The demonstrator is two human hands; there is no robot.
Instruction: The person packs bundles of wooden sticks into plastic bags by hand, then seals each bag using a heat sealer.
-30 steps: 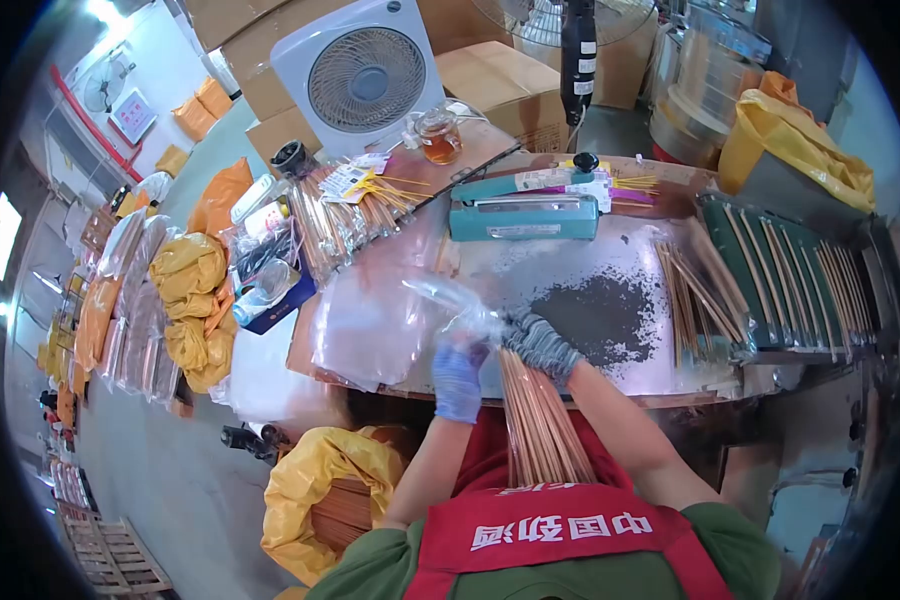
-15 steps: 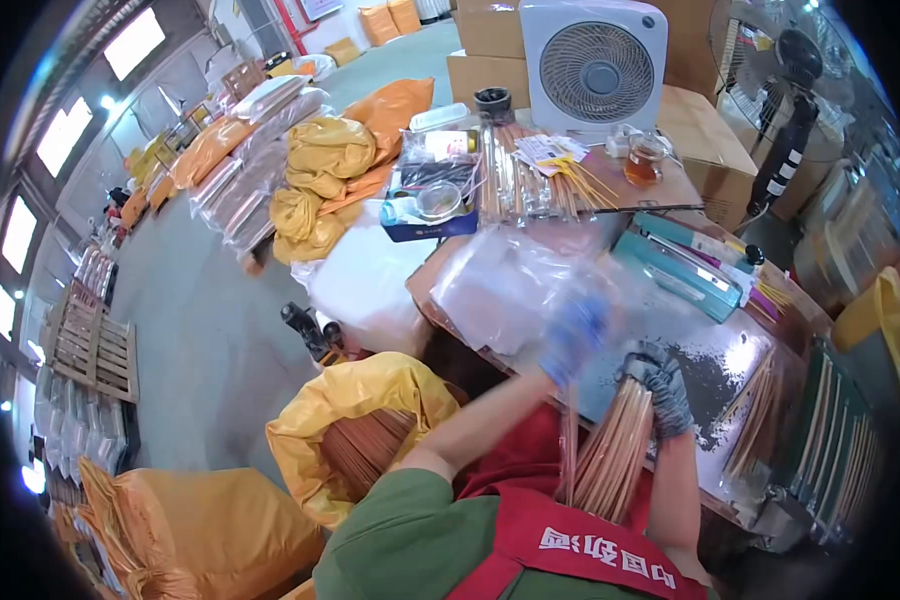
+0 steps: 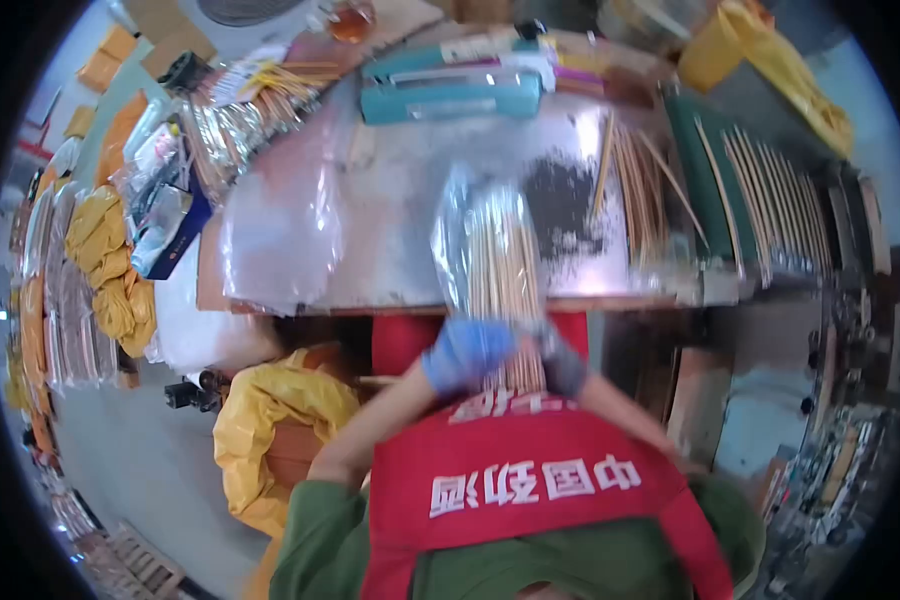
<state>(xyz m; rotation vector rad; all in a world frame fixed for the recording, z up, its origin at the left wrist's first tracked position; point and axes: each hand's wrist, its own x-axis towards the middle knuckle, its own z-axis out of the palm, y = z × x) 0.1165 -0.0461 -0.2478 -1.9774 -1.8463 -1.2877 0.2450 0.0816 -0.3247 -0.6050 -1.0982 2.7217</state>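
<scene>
A bundle of thin wooden sticks (image 3: 500, 255) points away from me over the table's front edge, its far part inside a clear plastic bag (image 3: 452, 235). My left hand (image 3: 467, 352), in a blue glove, is closed at the bag's near end against the left side of the bundle. On the other side my right hand (image 3: 562, 362), in a dark grey glove, wraps round the sticks. Motion blurs both hands, and their fingertips are partly hidden. The near stick ends reach back to my red apron (image 3: 530, 490).
Flat clear bags (image 3: 280, 230) lie on the table's left. A teal bag sealer (image 3: 450, 97) is at the back. Loose sticks (image 3: 638, 195) lie right, beside a green rack (image 3: 710, 170) of sticks. A yellow sack (image 3: 245, 420) stands at my lower left.
The view has turned right and down towards the table. My left hand has come from the pile of bags to the bundle, which now has a clear bag over its far end.
</scene>
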